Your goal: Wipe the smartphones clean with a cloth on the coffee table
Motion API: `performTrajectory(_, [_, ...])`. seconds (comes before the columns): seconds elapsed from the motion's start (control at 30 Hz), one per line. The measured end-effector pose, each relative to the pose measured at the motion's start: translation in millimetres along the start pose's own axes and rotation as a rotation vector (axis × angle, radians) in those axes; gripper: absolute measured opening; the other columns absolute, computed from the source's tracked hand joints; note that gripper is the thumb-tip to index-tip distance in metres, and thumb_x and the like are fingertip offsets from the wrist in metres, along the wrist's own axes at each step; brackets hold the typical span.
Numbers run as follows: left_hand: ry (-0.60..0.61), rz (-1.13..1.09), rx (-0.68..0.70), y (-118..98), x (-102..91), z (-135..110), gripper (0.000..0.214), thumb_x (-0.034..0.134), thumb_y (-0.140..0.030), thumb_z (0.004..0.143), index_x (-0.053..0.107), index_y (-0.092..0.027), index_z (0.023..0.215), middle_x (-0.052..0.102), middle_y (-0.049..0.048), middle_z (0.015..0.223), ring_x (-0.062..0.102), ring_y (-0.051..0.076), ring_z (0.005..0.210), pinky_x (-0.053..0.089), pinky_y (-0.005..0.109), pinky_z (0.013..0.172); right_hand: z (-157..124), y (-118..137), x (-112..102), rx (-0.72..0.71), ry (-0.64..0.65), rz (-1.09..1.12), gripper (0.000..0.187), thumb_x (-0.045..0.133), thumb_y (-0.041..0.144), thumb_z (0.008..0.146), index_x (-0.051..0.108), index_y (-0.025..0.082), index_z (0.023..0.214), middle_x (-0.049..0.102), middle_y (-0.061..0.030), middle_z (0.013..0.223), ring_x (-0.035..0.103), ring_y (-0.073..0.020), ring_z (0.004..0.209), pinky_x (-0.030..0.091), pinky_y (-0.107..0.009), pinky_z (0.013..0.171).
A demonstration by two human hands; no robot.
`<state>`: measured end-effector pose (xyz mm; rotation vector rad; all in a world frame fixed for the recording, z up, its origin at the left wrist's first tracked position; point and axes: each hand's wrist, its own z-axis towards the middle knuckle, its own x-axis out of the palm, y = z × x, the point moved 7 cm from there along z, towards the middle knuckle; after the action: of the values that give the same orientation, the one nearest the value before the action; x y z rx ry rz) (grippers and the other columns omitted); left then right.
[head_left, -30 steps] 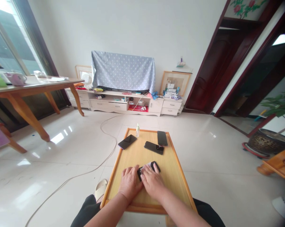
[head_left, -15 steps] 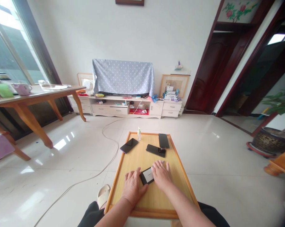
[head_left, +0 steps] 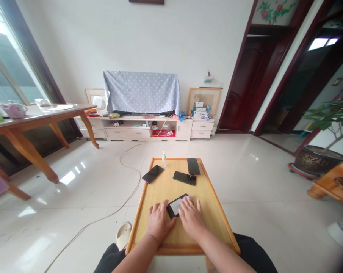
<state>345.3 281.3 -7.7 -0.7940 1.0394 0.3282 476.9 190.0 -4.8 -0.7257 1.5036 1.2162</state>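
A black phone with a pale lit screen lies on the small wooden table in front of me. My left hand rests flat at the phone's left end, fingers stretched, steadying it. My right hand lies over the phone's right part, fingers spread, with something pale under the fingertips that I cannot make out. Three more dark phones lie farther up the table: one at the left edge, one in the middle, one at the far right.
A small clear bottle stands at the table's far edge. A white cable runs over the tiled floor to the TV cabinet. A slipper lies left of my knee. A wooden table stands left, a potted plant right.
My right hand slid off the phone to the right, baring its lit screen, then came back over its right part. The left hand stayed at the left end.
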Motion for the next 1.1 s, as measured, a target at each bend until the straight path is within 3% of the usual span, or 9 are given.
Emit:
performTrajectory(0.07, [0.019, 0.008, -0.006, 0, 1.2, 0, 0.06, 0.067, -0.037, 0.076, 0.051, -0.021, 0.132, 0.069, 0.0098, 0.119, 0.057, 0.029, 0.114, 0.034, 0.044, 0.101, -11, 16, 5, -0.153, 0.016, 0.04, 0.055, 0.016, 0.042, 0.106, 0.043, 0.024, 0.151, 0.036, -0.0056, 0.159, 0.024, -0.0231, 0.151, 0.0, -0.053, 0.123])
performTrajectory(0.13, [0.032, 0.014, -0.004, 0, 1.7, 0, 0.06, 0.067, -0.038, 0.076, 0.051, -0.022, 0.131, 0.069, 0.0098, 0.12, 0.056, 0.029, 0.115, 0.035, 0.044, 0.101, -16, 18, 6, -0.179, 0.018, 0.044, 0.054, 0.018, 0.042, 0.107, 0.042, 0.026, 0.151, 0.037, -0.0045, 0.158, 0.025, -0.0228, 0.15, -0.001, -0.053, 0.123])
performTrajectory(0.3, [0.021, 0.017, -0.004, -3, 0.3, 0, 0.063, 0.069, -0.04, 0.074, 0.05, -0.022, 0.132, 0.068, 0.0092, 0.12, 0.056, 0.029, 0.116, 0.034, 0.044, 0.102, -12, -14, -2, 0.103, -0.016, -0.012, 0.057, 0.016, 0.043, 0.106, 0.043, 0.021, 0.151, 0.034, -0.0081, 0.159, 0.023, -0.0272, 0.151, 0.001, -0.059, 0.122])
performTrajectory(0.43, [0.024, 0.021, 0.008, -4, 1.1, 0, 0.058, 0.066, -0.041, 0.078, 0.051, -0.022, 0.131, 0.068, 0.0094, 0.121, 0.056, 0.029, 0.115, 0.034, 0.044, 0.101, -22, 11, 4, -0.121, 0.006, 0.072, 0.055, 0.018, 0.042, 0.107, 0.043, 0.022, 0.151, 0.037, -0.0064, 0.158, 0.025, -0.0234, 0.15, 0.003, -0.052, 0.124])
performTrajectory(0.5, [0.026, 0.024, 0.014, -5, 1.5, 0, 0.057, 0.066, -0.041, 0.078, 0.051, -0.022, 0.131, 0.068, 0.0094, 0.122, 0.056, 0.029, 0.116, 0.034, 0.044, 0.102, -24, 14, 4, -0.161, 0.011, 0.086, 0.053, 0.018, 0.041, 0.107, 0.043, 0.026, 0.151, 0.039, -0.0045, 0.157, 0.027, -0.0225, 0.149, 0.002, -0.053, 0.124])
performTrajectory(0.67, [0.024, 0.032, -0.003, -7, 2.1, 0, 0.063, 0.07, -0.039, 0.075, 0.05, -0.022, 0.132, 0.068, 0.0093, 0.123, 0.055, 0.03, 0.117, 0.034, 0.044, 0.102, -13, -18, -6, 0.112, -0.048, 0.018, 0.057, 0.014, 0.041, 0.107, 0.047, 0.02, 0.148, 0.039, -0.0095, 0.157, 0.025, -0.026, 0.15, 0.002, -0.059, 0.122])
performTrajectory(0.87, [0.042, 0.017, 0.002, -6, 4.1, 2, 0.06, 0.067, -0.039, 0.077, 0.05, -0.021, 0.131, 0.068, 0.0094, 0.123, 0.056, 0.03, 0.117, 0.034, 0.044, 0.102, -15, 10, 2, -0.185, -0.013, 0.086, 0.053, 0.015, 0.04, 0.107, 0.049, 0.026, 0.147, 0.044, -0.0047, 0.155, 0.029, -0.0205, 0.148, -0.002, -0.052, 0.123])
performTrajectory(1.03, [0.048, 0.012, -0.006, -7, 4.2, 2, 0.064, 0.068, -0.038, 0.075, 0.049, -0.021, 0.133, 0.069, 0.0085, 0.123, 0.055, 0.03, 0.118, 0.033, 0.045, 0.103, 17, -21, -7, 0.114, -0.038, 0.015, 0.056, 0.014, 0.041, 0.107, 0.049, 0.021, 0.146, 0.042, -0.0093, 0.156, 0.026, -0.0253, 0.149, -0.002, -0.059, 0.12])
performTrajectory(1.1, [0.044, 0.012, -0.005, -8, 4.3, 3, 0.064, 0.068, -0.039, 0.075, 0.049, -0.021, 0.134, 0.068, 0.0092, 0.124, 0.055, 0.03, 0.118, 0.033, 0.045, 0.103, 28, -13, -6, 0.088, -0.027, 0.024, 0.056, 0.015, 0.042, 0.107, 0.05, 0.021, 0.145, 0.043, -0.0093, 0.155, 0.026, -0.0249, 0.149, -0.001, -0.058, 0.121])
